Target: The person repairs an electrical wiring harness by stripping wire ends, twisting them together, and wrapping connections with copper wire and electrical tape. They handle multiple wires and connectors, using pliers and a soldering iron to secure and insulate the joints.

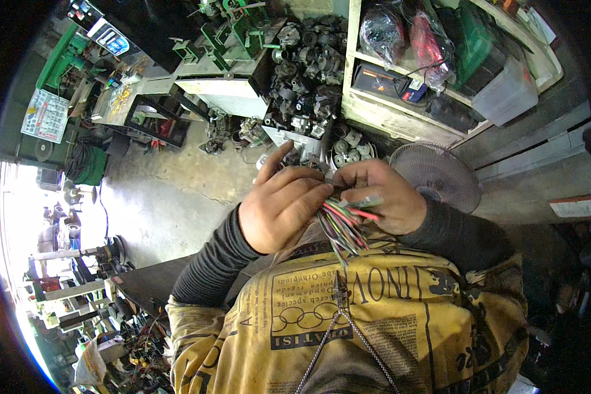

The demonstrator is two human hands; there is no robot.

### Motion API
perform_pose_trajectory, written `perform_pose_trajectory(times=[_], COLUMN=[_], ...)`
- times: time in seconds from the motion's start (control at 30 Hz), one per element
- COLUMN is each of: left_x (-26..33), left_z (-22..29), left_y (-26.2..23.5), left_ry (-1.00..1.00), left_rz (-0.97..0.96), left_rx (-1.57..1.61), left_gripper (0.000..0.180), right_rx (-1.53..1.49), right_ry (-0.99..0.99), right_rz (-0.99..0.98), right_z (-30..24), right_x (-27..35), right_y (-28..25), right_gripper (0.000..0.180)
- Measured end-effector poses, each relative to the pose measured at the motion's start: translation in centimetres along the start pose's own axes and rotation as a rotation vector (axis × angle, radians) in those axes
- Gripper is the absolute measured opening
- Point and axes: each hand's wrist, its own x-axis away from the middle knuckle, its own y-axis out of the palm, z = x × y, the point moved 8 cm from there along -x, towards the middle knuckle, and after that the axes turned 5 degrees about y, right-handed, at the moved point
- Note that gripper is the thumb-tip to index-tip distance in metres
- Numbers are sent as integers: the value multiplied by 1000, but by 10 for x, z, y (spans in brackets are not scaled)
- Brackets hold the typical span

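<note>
A bundle of thin coloured wires (345, 230), in black, green, red, pink and white, hangs down in front of my chest. My left hand (284, 203) is closed round the upper part of the bundle, with its index finger pointing up and away. On the other side my right hand (384, 197) pinches at the wires' top with thumb and fingers. Red wire ends (366, 215) stick out by the right palm. The upper end of the bundle is mostly hidden by the fingers, so what it joins to cannot be made out.
Beyond my hands, several used motor parts (305, 72) are heaped by a workbench (223, 92). A standing fan (433, 174) is close on the right, below a shelf (400, 111) with wrapped goods. More parts and cables (134, 335) crowd the lower left beside a dark tabletop (154, 279).
</note>
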Motion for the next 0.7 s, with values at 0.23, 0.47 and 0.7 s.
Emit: perform_pose_trajectory(times=[0.23, 0.47, 0.7], left_x=[1, 45, 35], left_z=[-1, -35, -30], left_y=[0, 39, 46], left_ry=[19, -749, -730], left_rz=[-106, 548, 488], left_rx=[-155, 1250, 1417], left_gripper=[34, 38, 42], right_rx=[-317, 823, 902], right_ry=[283, -760, -808], right_rz=[-67, 276, 184], right_z=[22, -63, -71], right_x=[-4, 23, 24], right_y=[1, -4, 7], right_gripper=[7, 8, 10])
